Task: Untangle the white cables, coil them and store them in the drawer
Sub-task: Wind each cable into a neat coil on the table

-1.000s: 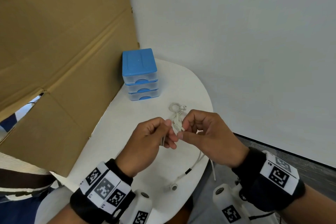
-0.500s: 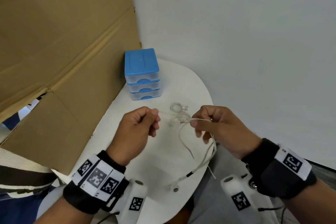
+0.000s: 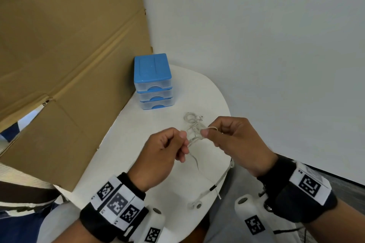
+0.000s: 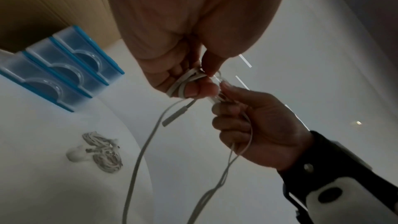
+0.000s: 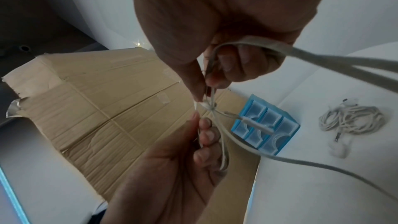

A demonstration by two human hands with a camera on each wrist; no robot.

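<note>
A thin white cable (image 3: pixel 194 138) is held between both hands above the round white table (image 3: pixel 138 144). My left hand (image 3: pixel 167 150) grips several turns of it wound around its fingers (image 4: pixel 189 89). My right hand (image 3: pixel 227 136) pinches the same cable (image 5: pixel 210 106) just right of the left hand, and the cable's long tail (image 3: pixel 219 181) hangs down over the table's front edge. A second white cable (image 3: pixel 192 118) lies coiled on the table behind the hands. The blue three-drawer box (image 3: pixel 153 83) stands at the back of the table, all drawers closed.
A large cardboard sheet (image 3: pixel 69 55) leans along the left side of the table. A white wall (image 3: pixel 256 55) stands behind and to the right. The table's right and front edges drop to a grey floor (image 3: pixel 237 183).
The hands spread apart half a second ago, drawing the cable out, and have now come back close together with the cable bunched between them.
</note>
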